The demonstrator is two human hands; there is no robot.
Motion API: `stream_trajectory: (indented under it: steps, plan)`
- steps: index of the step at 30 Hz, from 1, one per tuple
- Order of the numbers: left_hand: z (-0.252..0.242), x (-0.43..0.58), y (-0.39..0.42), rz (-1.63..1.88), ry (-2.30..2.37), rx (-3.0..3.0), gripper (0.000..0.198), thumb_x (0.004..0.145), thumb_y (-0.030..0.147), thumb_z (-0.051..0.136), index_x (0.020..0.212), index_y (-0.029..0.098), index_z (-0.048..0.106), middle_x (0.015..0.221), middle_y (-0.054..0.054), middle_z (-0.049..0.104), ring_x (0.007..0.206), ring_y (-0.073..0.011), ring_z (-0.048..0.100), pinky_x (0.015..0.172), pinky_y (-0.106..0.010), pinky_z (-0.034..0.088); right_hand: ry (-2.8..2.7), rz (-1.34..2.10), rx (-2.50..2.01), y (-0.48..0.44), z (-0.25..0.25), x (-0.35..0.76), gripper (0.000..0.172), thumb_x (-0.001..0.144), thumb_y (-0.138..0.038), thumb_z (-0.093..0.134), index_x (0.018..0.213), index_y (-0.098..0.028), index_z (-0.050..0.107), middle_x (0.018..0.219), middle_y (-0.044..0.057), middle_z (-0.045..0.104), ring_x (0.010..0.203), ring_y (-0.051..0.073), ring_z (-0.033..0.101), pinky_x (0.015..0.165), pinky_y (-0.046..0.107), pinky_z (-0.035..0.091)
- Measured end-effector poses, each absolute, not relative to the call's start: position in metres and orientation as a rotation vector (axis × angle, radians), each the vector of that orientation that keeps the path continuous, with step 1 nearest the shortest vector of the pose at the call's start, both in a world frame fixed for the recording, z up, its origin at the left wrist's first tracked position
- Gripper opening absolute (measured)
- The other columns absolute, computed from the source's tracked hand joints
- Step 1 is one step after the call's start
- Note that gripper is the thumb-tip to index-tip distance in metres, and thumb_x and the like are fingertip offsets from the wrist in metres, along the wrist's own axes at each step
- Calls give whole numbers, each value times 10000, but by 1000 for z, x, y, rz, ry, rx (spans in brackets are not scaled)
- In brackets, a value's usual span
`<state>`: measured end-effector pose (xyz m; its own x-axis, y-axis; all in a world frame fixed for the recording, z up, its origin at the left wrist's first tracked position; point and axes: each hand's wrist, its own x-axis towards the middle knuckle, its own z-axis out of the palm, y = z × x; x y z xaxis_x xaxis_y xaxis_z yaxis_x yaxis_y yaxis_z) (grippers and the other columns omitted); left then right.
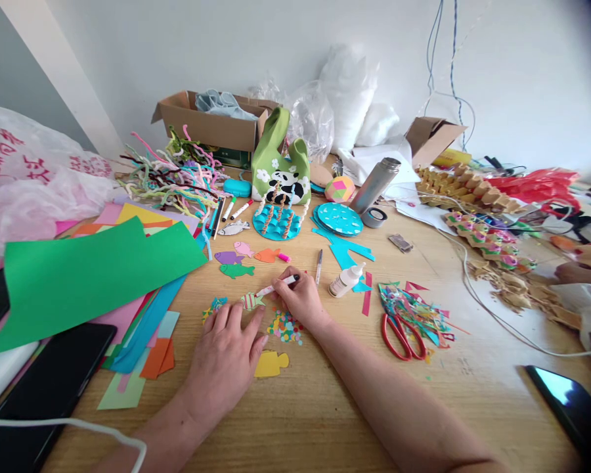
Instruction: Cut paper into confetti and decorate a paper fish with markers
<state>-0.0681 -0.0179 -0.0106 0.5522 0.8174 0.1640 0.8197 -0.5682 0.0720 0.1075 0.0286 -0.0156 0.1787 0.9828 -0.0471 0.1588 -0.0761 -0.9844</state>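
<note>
My right hand [303, 297] pinches a white marker [280, 285] with a dark end, its tip at a small pale green paper fish [250, 301] with red stripes. My left hand [229, 345] lies flat with its fingers apart, the fingertips at the fish's lower edge. A blue and yellow patterned piece [213, 306] shows partly beyond the left fingers. Colourful paper dots [284, 327] lie between my hands. Nearer me is a yellow paper fish [272, 363]. Purple [229, 257], green [237, 270], pink [243, 248] and orange [266, 255] paper fish lie beyond.
Right of my hands are a glue bottle [345, 281], red-handled scissors [402, 338] on paper scraps [418, 312], and a phone [566, 401]. Coloured paper sheets [93, 263] cover the left side. A metal flask [377, 184] and a green panda bag [280, 164] stand behind.
</note>
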Motion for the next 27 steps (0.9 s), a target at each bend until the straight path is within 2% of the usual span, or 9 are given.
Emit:
stream_trajectory:
  steps: [27]
  plan:
    - [-12, -68, -18, -267, -1453, -2759, 407, 951, 364, 444, 1324, 263, 572, 1174, -128, 593, 1064, -304, 519, 889, -488, 461, -1164, 1034, -1450, 30, -20, 109, 121, 712, -276, 577, 663, -219, 483, 468, -42, 595, 370, 98, 446, 395, 211, 348]
